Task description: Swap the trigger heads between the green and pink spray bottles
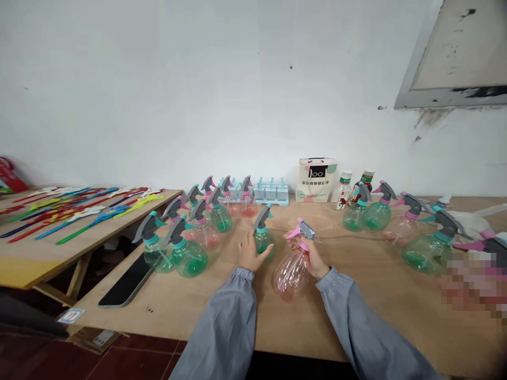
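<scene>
A pink spray bottle with a grey and pink spray head is tilted in front of me, its neck gripped by my right hand. Just to its left, my left hand has its thumb and fingers spread around the side of a green spray bottle, which stands upright; whether the palm presses on it is hard to tell. Several more green and pink spray bottles form a group at the left of the table. Another group of such bottles stands on the right.
A black phone lies at the left table edge. By the wall are blue moulds, a paper bag and two drink bottles. Coloured strips cover the neighbouring table. A blurred patch covers the right edge.
</scene>
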{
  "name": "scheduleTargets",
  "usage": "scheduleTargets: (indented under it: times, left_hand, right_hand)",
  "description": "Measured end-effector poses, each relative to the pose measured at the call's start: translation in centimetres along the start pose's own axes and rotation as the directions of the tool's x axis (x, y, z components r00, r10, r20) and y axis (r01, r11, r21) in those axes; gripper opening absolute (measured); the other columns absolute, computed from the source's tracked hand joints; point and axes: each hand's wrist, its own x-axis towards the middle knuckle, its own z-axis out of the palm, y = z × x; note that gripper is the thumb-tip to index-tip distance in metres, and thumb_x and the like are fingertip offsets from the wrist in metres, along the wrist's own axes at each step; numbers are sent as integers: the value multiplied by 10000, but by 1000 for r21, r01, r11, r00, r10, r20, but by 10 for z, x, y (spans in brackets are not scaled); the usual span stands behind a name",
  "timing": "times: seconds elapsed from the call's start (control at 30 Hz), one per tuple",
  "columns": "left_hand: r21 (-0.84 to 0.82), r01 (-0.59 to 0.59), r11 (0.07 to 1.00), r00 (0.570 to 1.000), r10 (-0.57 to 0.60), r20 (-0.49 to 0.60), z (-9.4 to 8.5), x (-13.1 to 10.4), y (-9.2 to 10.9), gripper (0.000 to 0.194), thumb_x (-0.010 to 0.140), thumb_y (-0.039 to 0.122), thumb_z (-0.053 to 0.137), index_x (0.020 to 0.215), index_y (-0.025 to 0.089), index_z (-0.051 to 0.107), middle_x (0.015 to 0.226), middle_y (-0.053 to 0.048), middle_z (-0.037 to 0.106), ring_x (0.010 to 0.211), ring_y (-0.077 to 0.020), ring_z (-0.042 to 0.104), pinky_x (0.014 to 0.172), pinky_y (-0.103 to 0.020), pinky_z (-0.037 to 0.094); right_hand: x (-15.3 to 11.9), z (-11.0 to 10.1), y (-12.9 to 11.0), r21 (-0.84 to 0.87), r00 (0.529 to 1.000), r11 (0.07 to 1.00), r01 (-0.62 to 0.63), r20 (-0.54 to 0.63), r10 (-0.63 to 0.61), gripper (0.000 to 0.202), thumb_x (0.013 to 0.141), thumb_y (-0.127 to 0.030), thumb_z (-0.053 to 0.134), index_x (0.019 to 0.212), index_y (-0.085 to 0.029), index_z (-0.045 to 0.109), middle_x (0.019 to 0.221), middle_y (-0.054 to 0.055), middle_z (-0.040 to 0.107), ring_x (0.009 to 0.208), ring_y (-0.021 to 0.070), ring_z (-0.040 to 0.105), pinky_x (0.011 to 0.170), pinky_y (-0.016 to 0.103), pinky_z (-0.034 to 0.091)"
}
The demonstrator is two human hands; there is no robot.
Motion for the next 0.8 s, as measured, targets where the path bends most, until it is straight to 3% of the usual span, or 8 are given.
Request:
scheduleTargets:
  times: [0.13, 0.27, 0.37, 0.5, 0.67, 0.73, 0.8]
  left_hand:
    - [19, 3, 1000, 1000, -4, 18, -1, 0, 1, 769, 772, 522, 669, 1395, 158, 402, 1290, -183, 576, 1261, -347, 525, 1025, -500, 401]
    - [31, 4, 1000, 1000, -5, 28, -1, 0, 1, 785, 778, 539, 662, 1405, 158, 383, 1322, -191, 553, 1280, -348, 510, 1031, -506, 396]
    - [30, 4, 1000, 999, -5, 32, -1, 0, 0, 785, 784, 553, 653, 1407, 164, 378, 1324, -192, 552, 1286, -348, 502, 1036, -514, 388]
    - [18, -3, 1000, 999, 3, 34, -2, 0, 0, 780, 786, 564, 651, 1402, 162, 389, 1319, -192, 553, 1297, -353, 491, 1042, -521, 380]
    - [14, 3, 1000, 999, -4, 36, -1, 0, 1, 776, 794, 556, 648, 1407, 158, 386, 1318, -193, 551, 1300, -354, 493, 1032, -513, 394]
    - [11, 3, 1000, 1000, -3, 26, -1, 0, 1, 774, 792, 560, 649, 1402, 160, 392, 1317, -193, 555, 1298, -353, 496, 1027, -505, 402]
    - [8, -3, 1000, 1000, 3, 19, -1, 0, 1, 770, 792, 563, 648, 1399, 161, 396, 1315, -194, 558, 1298, -352, 497, 1027, -502, 404]
  right_hand:
    - [3, -1, 2, -36, 993, 999, 26, -116, -30, 346, 650, -569, 691, 720, -232, 656, 720, 26, 703, 709, 191, 644, 640, 296, 520]
    - [9, -12, -6, -89, 987, 994, 60, -141, -73, 375, 653, -551, 731, 857, -240, 687, 901, 29, 729, 801, 178, 647, 661, 270, 514]
    - [14, -31, -18, -255, 950, 950, 178, -206, -233, 388, 716, -564, 706, 944, -254, 654, 993, 22, 688, 869, 171, 641, 712, 275, 514]
    - [20, -70, -38, -459, 781, 826, 328, -361, -511, 412, 750, -578, 690, 949, -255, 531, 941, -9, 606, 798, 139, 615, 693, 271, 504]
    - [18, -130, -66, -624, 578, 702, 343, -449, -682, 507, 670, -577, 749, 946, -214, 527, 801, -23, 590, 669, 137, 584, 680, 308, 503]
    - [15, -153, -72, -712, 514, 631, 308, -433, -740, 512, 672, -576, 745, 963, -188, 578, 831, 11, 616, 717, 167, 612, 751, 365, 517]
    - [12, -172, -74, -770, 491, 572, 282, -396, -776, 544, 675, -586, 745, 1006, -176, 610, 889, 46, 647, 796, 205, 640, 837, 431, 515]
